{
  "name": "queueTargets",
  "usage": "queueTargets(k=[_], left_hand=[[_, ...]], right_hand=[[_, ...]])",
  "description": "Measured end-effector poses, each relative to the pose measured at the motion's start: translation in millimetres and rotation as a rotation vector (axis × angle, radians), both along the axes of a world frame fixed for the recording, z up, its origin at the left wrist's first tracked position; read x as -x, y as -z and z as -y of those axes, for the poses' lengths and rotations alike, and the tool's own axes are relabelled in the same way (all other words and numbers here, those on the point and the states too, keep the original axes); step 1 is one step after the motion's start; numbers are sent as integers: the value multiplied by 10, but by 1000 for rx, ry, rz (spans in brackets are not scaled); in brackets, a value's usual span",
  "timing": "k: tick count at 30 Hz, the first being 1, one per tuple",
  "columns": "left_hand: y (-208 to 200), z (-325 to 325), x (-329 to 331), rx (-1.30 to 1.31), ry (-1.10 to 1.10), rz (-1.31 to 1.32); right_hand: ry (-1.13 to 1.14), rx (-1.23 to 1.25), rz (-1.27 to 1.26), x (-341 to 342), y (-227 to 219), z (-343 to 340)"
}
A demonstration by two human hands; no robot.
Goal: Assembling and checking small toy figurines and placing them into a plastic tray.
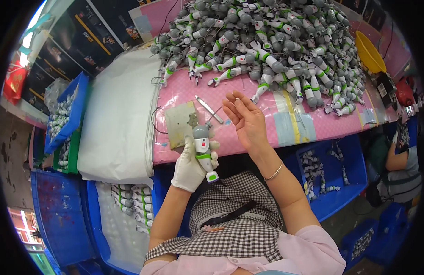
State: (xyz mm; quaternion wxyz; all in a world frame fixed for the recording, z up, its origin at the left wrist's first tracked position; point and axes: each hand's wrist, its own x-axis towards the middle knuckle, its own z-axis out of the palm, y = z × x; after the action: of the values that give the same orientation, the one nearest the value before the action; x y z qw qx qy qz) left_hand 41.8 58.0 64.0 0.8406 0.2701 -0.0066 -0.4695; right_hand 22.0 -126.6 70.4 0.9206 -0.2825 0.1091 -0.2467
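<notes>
My left hand (189, 165), in a white glove, is wrapped round a toy arm (202, 145) with a grey ball shoulder, white sections, green bands and a small red dot. It holds the arm upright just above the table's near edge. My bare right hand (246, 120) is raised to the right of it, thumb and fingertips pinched together. A tiny pale spot shows at those fingertips, too small to name. Behind the toy arm lies a grey metal plate (177, 123) with a few dark marks. Beside the plate is a slim silver hand tool (208, 109), perhaps tweezers.
A large heap of similar toy arms (267, 50) covers the back of the pink table (173, 94). White sheeting (120, 105) drapes its left side. Blue bins (333, 195) of toy arms stand below right, with another blue bin (99, 229) below left. A yellow basin (370, 51) stands far right.
</notes>
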Motion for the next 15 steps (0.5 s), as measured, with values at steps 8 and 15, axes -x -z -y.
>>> queueTargets(k=[8, 15], left_hand=[[-82, -93, 104, 91, 61, -237], [-47, -210, 197, -39, 72, -118]], right_hand=[[-137, 354, -143, -45, -27, 57], [-381, 360, -324, -147, 89, 109]])
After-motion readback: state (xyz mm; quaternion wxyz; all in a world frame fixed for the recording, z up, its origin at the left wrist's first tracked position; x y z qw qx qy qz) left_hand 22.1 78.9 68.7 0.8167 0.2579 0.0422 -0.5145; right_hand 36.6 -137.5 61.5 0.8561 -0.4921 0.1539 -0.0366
